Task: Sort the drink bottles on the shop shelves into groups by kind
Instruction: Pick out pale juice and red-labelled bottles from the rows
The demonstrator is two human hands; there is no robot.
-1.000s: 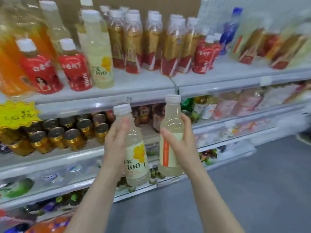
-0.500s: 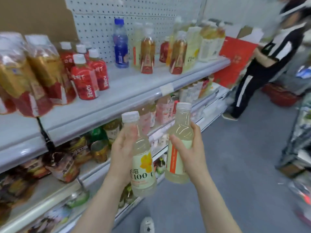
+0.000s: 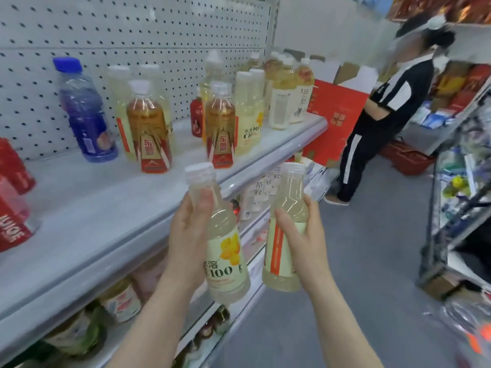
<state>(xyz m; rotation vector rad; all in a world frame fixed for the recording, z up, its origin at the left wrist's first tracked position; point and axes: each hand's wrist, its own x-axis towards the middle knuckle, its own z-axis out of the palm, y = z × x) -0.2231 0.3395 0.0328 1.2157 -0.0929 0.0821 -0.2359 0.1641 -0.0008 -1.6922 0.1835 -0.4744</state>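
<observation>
My left hand grips a pale C100 lemon bottle with a yellow flower on its label. My right hand holds a second pale bottle, turned so an orange stripe on the label shows. Both are held upright in front of the top shelf. On that shelf stand a blue bottle, two amber tea bottles, a small red bottle, more C100 lemon bottles and pale cream-labelled bottles at the far end.
Red-labelled bottles sit at the shelf's left edge. Lower shelves hold more drinks. A person in black stands in the grey aisle beside a red basket and a red box. Another rack lines the right side.
My view has swung right along the shelf toward its far end. The blue and amber bottles now look nearer. Both hands keep the same bottles in the same grip.
</observation>
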